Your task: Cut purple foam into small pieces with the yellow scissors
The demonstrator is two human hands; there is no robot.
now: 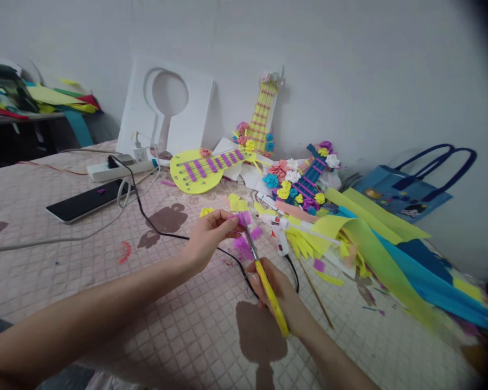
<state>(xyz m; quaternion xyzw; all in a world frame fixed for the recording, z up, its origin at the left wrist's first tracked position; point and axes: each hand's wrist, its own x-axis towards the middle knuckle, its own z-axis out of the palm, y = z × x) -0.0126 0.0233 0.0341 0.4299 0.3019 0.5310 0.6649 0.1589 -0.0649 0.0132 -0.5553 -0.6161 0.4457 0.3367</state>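
Purple scrap (pixel 244 219): above the bedspread (pixel 65 260), between the scissor blades.
Left hand (pixel 209 234): fingertips pinching the scrap.
Right hand (pixel 282 297): fingers closed round the yellow-handled scissors (pixel 264 279).
Glue gun (pixel 282 238): just right of the blades.
Yellow paper guitar (pixel 205 169): behind, near the wall.
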